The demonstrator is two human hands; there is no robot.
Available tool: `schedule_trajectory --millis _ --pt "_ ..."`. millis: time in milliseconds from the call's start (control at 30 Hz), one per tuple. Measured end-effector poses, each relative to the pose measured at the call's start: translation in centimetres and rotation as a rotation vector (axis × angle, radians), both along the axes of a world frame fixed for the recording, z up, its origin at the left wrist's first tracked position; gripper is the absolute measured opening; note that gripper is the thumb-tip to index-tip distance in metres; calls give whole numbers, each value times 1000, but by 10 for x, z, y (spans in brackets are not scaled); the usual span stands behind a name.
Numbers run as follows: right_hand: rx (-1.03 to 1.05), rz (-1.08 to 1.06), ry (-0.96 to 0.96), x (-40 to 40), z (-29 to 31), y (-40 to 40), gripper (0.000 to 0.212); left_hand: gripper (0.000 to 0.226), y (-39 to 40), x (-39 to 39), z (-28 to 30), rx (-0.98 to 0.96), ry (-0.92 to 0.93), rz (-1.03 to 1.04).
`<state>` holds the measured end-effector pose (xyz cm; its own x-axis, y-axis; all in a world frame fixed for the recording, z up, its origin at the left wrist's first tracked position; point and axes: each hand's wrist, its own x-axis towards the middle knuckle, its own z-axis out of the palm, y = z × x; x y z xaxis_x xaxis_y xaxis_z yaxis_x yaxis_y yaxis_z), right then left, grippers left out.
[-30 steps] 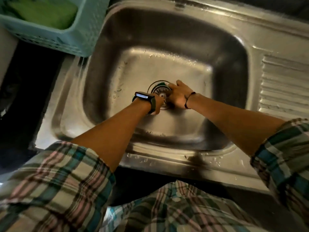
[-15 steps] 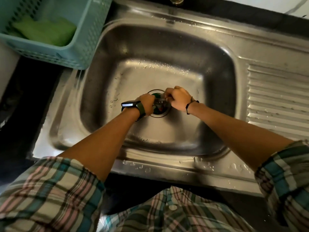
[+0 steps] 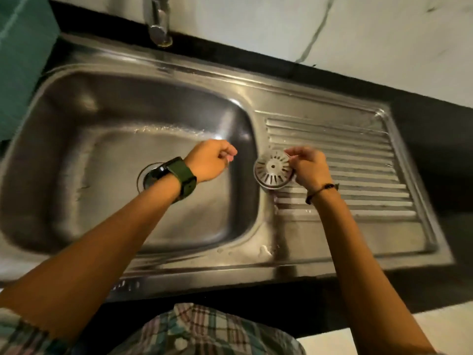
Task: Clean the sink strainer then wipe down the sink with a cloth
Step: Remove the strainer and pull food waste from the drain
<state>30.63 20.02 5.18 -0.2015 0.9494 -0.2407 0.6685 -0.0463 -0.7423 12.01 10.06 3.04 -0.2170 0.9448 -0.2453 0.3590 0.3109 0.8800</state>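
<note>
The round slotted steel sink strainer (image 3: 273, 171) is out of the drain, held by my right hand (image 3: 308, 166) over the left edge of the ribbed drainboard (image 3: 358, 175). My left hand (image 3: 210, 160), with a green watch strap on its wrist, hovers above the steel sink basin (image 3: 102, 155) with its fingers curled shut and nothing visible in them. The open drain hole (image 3: 147, 175) shows partly behind my left wrist. No cloth is in view.
A steel tap (image 3: 158, 21) stands at the back of the sink. A teal basket (image 3: 20, 60) sits at the left edge. Black countertop (image 3: 435, 149) surrounds the sink, with a white marble wall behind. Water drops lie on the front rim.
Both hands left the drain. My right hand lifted the strainer out and carried it right to the drainboard. My left hand rose and moved right. The view shifted right.
</note>
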Motion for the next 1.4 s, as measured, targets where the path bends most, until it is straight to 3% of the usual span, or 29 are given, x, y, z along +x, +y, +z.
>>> schedule_trajectory --millis 200,367,500,600,800,933,1033,1233,1400 --pt "28 -56 -145 39 3 8 25 25 -11 14 5 -12 29 -68" --pt "227 46 -431 23 12 9 28 25 -32 -6 -2 -90 37 -23" --pt "290 377 -358 -54 7 -11 26 25 -50 -47 -12 -181 40 124" --pt "209 681 -349 -124 -16 -31 26 24 -62 -80 -20 -236 56 323" --pt "3 921 -613 -207 -102 -50 30 18 -83 -113 -33 -270 10 461" --pt "-28 797 -688 -212 -140 -47 43 26 -86 -116 -40 -309 -34 474" --pt "9 701 -622 -212 -154 -49 36 27 -82 -115 -44 -328 -23 469" --pt "89 624 -542 -216 -139 -37 24 28 -71 -113 -45 -327 -13 476" --pt "133 605 -348 -198 -113 -27 24 33 -63 -105 -50 -321 -12 493"
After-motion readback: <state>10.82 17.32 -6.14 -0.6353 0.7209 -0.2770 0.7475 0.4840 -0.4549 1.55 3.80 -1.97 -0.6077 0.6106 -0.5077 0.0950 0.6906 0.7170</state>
